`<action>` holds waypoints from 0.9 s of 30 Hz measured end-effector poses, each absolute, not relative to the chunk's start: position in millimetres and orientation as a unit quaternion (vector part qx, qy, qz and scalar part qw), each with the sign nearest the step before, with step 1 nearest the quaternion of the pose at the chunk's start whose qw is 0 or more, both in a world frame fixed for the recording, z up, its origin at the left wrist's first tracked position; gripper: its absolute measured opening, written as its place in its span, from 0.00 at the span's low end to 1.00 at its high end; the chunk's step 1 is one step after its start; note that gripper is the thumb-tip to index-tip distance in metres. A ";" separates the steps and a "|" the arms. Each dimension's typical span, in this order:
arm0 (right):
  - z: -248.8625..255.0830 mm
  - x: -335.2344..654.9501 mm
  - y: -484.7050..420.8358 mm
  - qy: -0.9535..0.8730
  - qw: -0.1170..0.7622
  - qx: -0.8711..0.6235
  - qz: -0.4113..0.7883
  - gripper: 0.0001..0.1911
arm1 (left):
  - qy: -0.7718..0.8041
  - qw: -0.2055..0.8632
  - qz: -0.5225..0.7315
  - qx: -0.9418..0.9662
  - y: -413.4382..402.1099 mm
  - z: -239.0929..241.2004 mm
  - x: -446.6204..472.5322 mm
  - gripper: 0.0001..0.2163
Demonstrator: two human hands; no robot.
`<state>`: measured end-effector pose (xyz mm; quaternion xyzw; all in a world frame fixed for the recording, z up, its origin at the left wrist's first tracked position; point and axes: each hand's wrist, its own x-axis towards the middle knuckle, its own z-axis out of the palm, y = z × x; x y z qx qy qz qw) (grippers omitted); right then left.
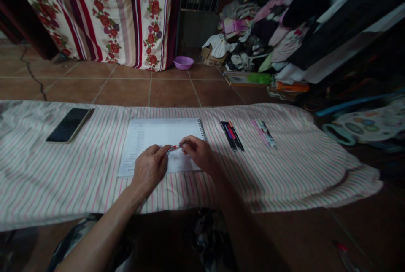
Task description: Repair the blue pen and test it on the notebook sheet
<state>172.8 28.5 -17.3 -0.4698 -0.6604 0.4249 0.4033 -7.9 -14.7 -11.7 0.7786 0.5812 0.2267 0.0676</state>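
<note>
A spiral notebook (152, 135) lies open on a striped cloth (284, 166) spread over the floor. Both hands meet over its lower part. My left hand (149, 167) and my right hand (199, 152) each pinch one end of a small red and white pen (174, 148), held level just above the page. To the right of the notebook lie a bunch of dark and red pens (232, 135) and a second bunch of pale, patterned pens (264, 133).
A black phone (68, 125) lies face up on the cloth at the left. Beyond the cloth are brown floor tiles, a purple bowl (183, 62), a floral striped curtain (104, 14) and a heap of clothes (268, 23) at the back right.
</note>
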 end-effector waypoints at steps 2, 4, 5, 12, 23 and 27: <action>-17.2 172.4 28.3 -0.659 0.400 -0.472 0.428 0.08 | 0.580 0.067 0.228 0.779 -14.8 -11.8 -7.8 0.15; -17.5 172.3 28.3 -0.655 0.399 -0.472 0.435 0.08 | 0.578 0.066 0.230 0.780 -15.0 -11.2 -7.6 0.15; -17.8 172.3 28.4 -0.651 0.399 -0.472 0.439 0.08 | 0.578 0.066 0.230 0.780 -15.1 -10.7 -7.5 0.15; -18.3 169.5 29.3 -0.644 0.404 -0.481 0.437 0.06 | 0.578 0.059 0.231 0.781 -15.5 -10.7 -6.8 0.15; -22.1 168.3 32.7 -0.607 0.444 -0.497 0.433 0.06 | 0.572 0.071 0.232 0.783 -14.9 -10.8 -6.6 0.13; -19.9 171.6 32.1 -0.612 0.438 -0.490 0.440 0.06 | 0.561 0.064 0.213 0.798 -16.5 -9.0 -5.2 0.17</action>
